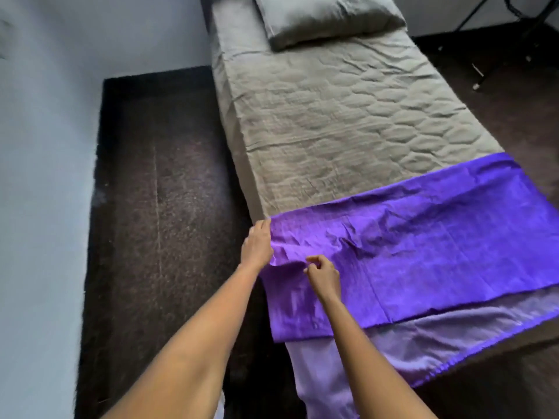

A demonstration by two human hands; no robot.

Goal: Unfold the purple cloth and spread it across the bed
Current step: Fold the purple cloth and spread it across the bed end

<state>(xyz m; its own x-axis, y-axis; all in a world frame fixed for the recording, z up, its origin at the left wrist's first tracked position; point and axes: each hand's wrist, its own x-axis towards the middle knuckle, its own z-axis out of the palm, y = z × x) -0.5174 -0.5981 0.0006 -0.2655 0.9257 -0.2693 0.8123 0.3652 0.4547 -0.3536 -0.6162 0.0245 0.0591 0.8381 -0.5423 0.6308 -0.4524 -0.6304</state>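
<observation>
1. My right hand pinches a fold of the purple cloth with curled fingers, to lift the top layer.
2. My left hand holds the cloth's left edge; whether its fingers are closed, I cannot tell.
3. The cloth lies half-folded across the bed foot, below the pillow, and overhangs the end.

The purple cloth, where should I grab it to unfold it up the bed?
Probably the folded top layer's near edge on the purple cloth, at the left corner where the left hand and right hand already pinch it. Come from the bed's foot, since the uncovered part lies toward the pillow.
</observation>
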